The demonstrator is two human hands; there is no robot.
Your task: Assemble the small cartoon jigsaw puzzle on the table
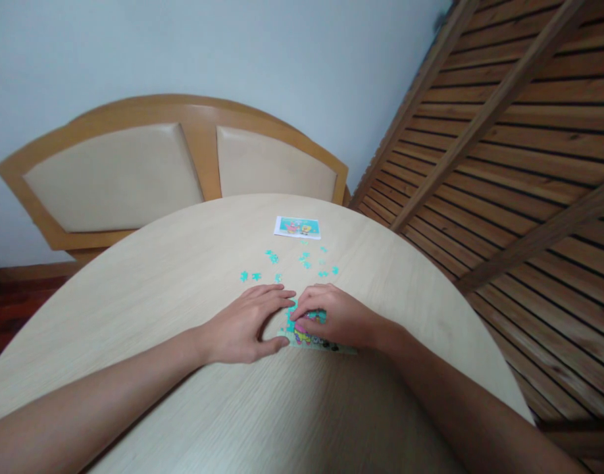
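A partly assembled jigsaw puzzle [306, 337] with cartoon figures lies on the round light-wood table [183, 276], mostly covered by my hands. My left hand [247, 322] rests flat beside its left edge, fingers stretched out toward the puzzle's top. My right hand [331, 315] lies over the puzzle, fingertips curled and pressing on a turquoise piece [292, 308] at its upper left. Several loose turquoise pieces [302, 260] are scattered just beyond my hands.
A small reference picture card [297, 227] lies farther back on the table. Behind the table stands a wooden headboard [174, 158] with beige padded panels against a pale wall. A slatted wooden frame [519, 151] leans at the right.
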